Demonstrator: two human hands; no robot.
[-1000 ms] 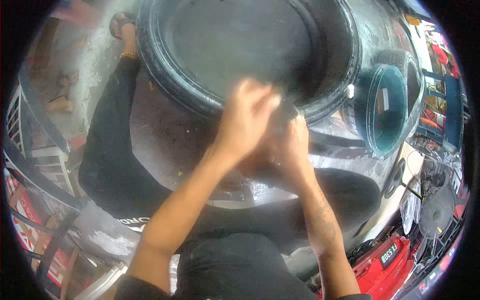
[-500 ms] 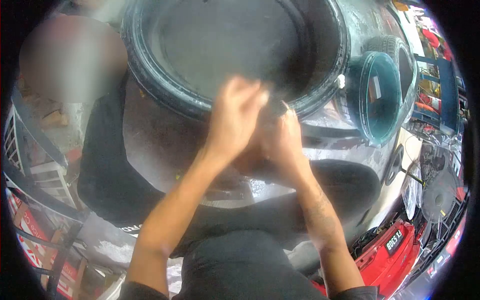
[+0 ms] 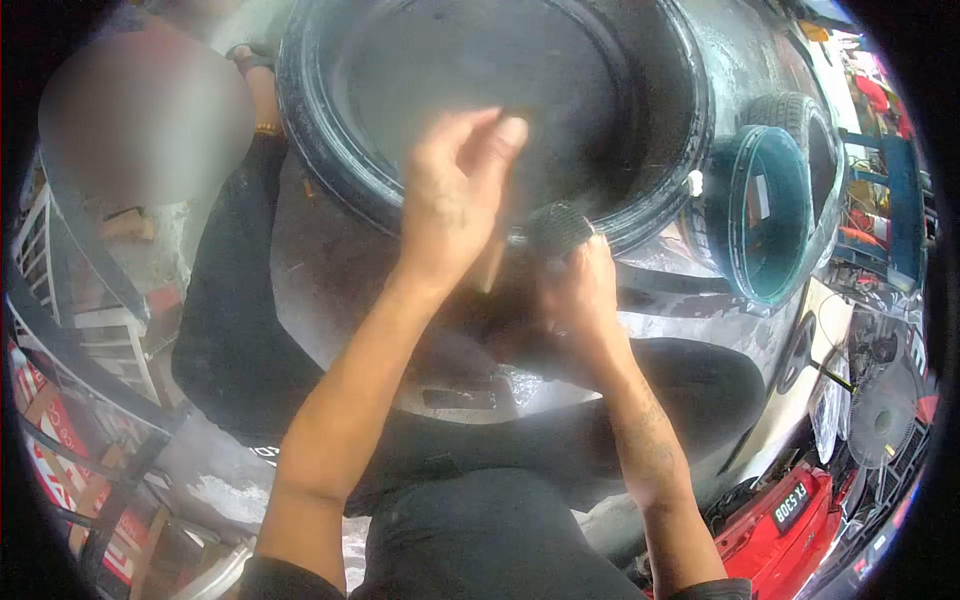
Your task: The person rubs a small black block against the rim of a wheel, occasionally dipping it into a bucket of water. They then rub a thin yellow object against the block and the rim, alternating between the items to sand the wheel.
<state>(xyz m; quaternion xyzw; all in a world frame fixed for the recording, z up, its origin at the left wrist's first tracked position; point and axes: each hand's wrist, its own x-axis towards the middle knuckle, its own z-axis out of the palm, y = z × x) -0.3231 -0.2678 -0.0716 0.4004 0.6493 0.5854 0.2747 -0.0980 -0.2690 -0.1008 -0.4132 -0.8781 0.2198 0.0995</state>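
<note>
In front of me stands a large round black tub [image 3: 345,165] with a worn, wet-looking rim. My left hand [image 3: 450,195] is raised over the tub's near side, thumb and fingers pinched together. A small dark bit shows at its fingertips, too blurred to name. Lower and to the right, my right hand [image 3: 590,285] is closed round a dark object with a fine textured surface [image 3: 562,228], beside the tub's near rim. Much of that object is hidden by the fingers and smeared by motion. Below the left hand a pale brown strip [image 3: 490,265] shows, blurred.
A teal round tub [image 3: 722,210] lies tipped on its side at the right, against a tyre [image 3: 785,112]. Further right are a blue rack [image 3: 905,200], a fan [image 3: 882,420] and a red car part with a number plate [image 3: 790,510]. Metal frames [image 3: 90,260] stand at the left.
My left hand has moved up, away from the right hand, and their gap is wider. More of the dark textured object shows at my right hand. The view has shifted slightly.
</note>
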